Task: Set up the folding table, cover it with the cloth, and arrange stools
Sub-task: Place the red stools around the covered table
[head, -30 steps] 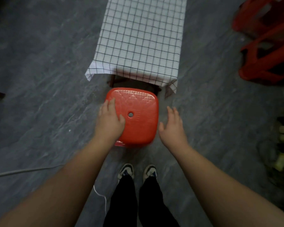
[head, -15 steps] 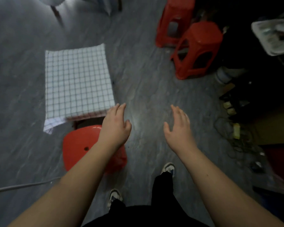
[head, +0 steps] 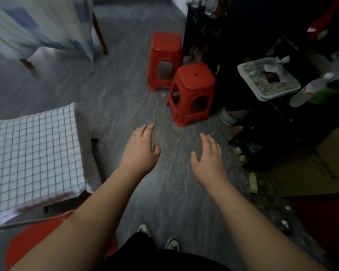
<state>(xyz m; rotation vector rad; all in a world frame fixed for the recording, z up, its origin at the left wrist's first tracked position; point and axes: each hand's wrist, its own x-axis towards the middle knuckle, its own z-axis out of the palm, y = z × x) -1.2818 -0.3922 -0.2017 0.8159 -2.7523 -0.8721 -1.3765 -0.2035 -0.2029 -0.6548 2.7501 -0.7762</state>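
Head cam looking down: left hand [head: 140, 151] and right hand [head: 208, 158] both hang spread wide over bare floor [head: 125, 106], holding nothing. Checked cloth [head: 37, 153] covers the table on the left. One red stool [head: 33, 239] sits at its near end, partly under my left arm. Two more stools, near [head: 193, 92] and far [head: 164, 59], stand ahead, just beside each other by a dark shelf [head: 233, 45].

Grey streaky floor [head: 125, 98] all over, dimly lit. A dark shelf unit [head: 213, 32] is parked on the right, crowded by a white tray of clutter [head: 268, 81], a plastic bottle [head: 311, 89] and a cardboard box [head: 317, 165]. Striped fabric [head: 37, 22] is draped over wooden legs top left.
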